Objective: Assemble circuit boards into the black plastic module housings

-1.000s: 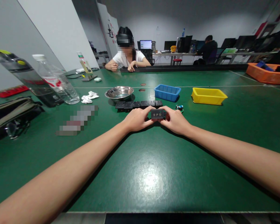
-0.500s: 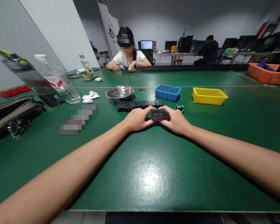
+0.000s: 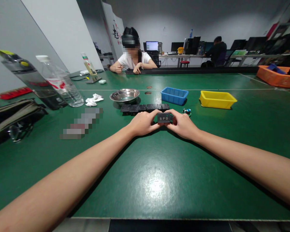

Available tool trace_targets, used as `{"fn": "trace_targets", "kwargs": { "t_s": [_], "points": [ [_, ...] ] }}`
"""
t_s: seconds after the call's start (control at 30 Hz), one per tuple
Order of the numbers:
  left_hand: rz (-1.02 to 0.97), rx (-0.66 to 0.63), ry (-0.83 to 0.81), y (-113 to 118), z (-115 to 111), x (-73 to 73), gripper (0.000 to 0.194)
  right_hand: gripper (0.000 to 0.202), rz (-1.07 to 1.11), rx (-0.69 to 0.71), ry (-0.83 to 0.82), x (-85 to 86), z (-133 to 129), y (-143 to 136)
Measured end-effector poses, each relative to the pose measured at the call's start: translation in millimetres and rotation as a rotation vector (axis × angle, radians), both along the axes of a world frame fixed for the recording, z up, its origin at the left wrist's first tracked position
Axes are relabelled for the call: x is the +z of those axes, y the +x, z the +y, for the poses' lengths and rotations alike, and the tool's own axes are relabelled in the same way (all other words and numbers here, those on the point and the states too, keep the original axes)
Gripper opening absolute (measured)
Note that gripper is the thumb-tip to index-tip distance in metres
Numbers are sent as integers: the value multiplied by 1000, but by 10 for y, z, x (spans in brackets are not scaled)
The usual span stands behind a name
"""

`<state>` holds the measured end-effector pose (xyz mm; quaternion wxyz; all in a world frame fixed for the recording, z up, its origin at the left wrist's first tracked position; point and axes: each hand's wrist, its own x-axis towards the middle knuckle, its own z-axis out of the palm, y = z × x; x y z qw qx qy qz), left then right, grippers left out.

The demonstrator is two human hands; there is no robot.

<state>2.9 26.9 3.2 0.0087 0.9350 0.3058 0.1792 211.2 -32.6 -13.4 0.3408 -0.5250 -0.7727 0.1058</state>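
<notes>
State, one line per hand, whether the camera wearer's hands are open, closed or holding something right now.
Left hand: closed, holding the small black box at its left side.
Right hand: closed, holding the same box's right side.

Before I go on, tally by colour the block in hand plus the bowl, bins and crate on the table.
Dark SPD block, held between left hand and right hand: 1
Silver metal bowl: 1
Blue plastic bin: 1
Yellow plastic bin: 1
Orange plastic crate: 1
Total: 5

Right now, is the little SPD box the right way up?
Upright: the SPD box shows its letters right way up, between left fingers and right fingers.
</notes>
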Motion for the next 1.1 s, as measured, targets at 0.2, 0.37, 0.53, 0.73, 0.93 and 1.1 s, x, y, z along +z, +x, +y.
{"fn": "trace_targets", "kwargs": {
  "t_s": [0.2,0.37,0.53,0.73,0.93,1.1],
  "points": [
    [-8,-6,8,-2,-2,7,41,37,0,-6,7,14,-12,-6],
    [2,-2,9,-2,-9,5,42,37,-3,-5,10,14,-20,-8],
    [4,14,-16,2,-18,14,43,36,3,-2,8,16,-15,-9],
    [-11,3,-14,4,-10,8,43,37,-4,-2,5,10,-5,-7],
    [-5,2,-6,3,-12,13,43,37,-7,-9,10,5,-8,-3],
    [-1,0,-3,4,-22,24,42,36,-10,-10,4,12,-12,-9]
  ]
}}
